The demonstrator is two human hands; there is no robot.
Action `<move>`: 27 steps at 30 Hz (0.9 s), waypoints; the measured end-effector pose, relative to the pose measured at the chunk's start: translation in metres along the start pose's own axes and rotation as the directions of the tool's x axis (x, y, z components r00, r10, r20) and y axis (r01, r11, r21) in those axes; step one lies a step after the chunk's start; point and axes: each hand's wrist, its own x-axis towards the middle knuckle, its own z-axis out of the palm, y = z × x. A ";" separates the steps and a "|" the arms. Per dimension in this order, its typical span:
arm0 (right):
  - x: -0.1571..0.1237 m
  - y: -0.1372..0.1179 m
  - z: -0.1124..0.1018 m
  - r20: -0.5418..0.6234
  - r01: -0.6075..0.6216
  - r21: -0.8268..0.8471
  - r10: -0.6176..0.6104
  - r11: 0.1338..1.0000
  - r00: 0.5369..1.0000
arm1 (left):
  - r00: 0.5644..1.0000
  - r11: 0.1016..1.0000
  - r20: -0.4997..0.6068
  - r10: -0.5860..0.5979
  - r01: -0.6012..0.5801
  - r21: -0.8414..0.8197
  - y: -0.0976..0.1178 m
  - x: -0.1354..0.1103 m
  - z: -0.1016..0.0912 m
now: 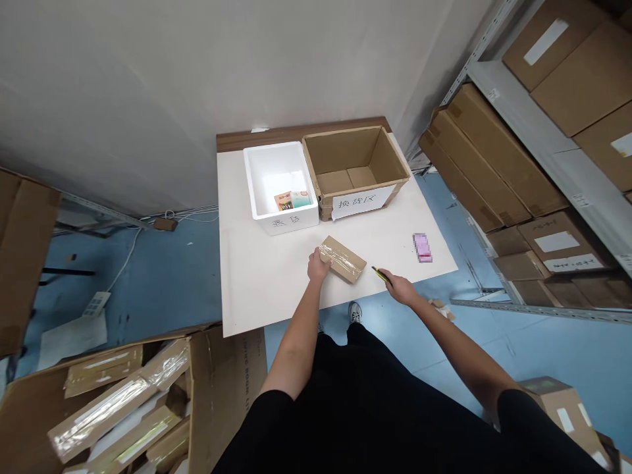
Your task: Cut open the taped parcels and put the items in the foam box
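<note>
My left hand (319,266) grips the left end of a small brown cardboard box (342,259) sealed with clear tape. The box lies at an angle near the front edge of the white-topped table (266,283). Just right of it, my right hand (400,288) is closed around a yellow and black utility knife (382,276). The knife's tip points at the box's right end, with a small gap between them. Behind the box stand a white foam box (281,223) with colourful packets inside and an open cardboard carton (355,135) with a handwritten label.
A pink item (422,247), pixelated, lies on the table's right side. At lower left, a large carton (217,388) holds several taped boxes. Shelves (533,125) stacked with cartons stand on the right, and a grey wall (197,66) rises behind the table.
</note>
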 end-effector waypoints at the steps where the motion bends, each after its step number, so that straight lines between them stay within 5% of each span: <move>1: 0.007 0.002 0.003 -0.045 -0.045 0.103 0.050 0.994 0.998 | 1.000 1.000 0.000 -0.003 0.003 0.007 0.001 -0.001 0.001; 6: 0.073 -0.033 0.030 -0.073 -0.212 0.394 0.261 0.894 0.963 | 0.995 0.995 -0.027 -0.099 0.099 0.017 -0.001 -0.018 0.008; 10: 0.119 -0.067 0.042 -0.089 -0.138 0.406 0.190 0.903 0.978 | 0.959 0.971 -0.174 -0.225 0.234 0.036 -0.010 -0.041 0.006; 12: 0.137 -0.077 0.038 -0.089 -0.085 0.381 0.128 0.921 0.988 | 0.957 0.975 -0.266 -0.114 0.158 0.153 -0.007 -0.046 0.004; 15: 0.157 -0.087 0.027 -0.060 -0.065 0.340 0.090 0.938 0.994 | 0.971 0.909 -0.056 0.232 -0.196 0.367 0.009 -0.042 0.003; 17: 0.166 -0.090 0.021 -0.039 -0.056 0.318 0.072 0.946 0.997 | 0.926 0.831 0.171 0.337 -0.378 0.407 0.023 -0.033 0.005; 20: 0.167 -0.087 0.019 -0.039 -0.025 0.313 0.039 0.949 0.998 | 0.910 0.787 0.284 0.303 -0.407 0.465 0.039 -0.020 0.009; 24: 0.148 -0.066 0.028 -0.105 0.018 0.485 0.038 0.875 0.994 | 0.922 0.784 0.254 0.293 -0.384 0.488 0.042 -0.014 0.013; 27: 0.129 -0.043 0.034 -0.037 0.099 0.608 -0.096 0.788 0.995 | 0.912 0.781 0.238 0.335 -0.410 0.472 0.039 -0.014 0.015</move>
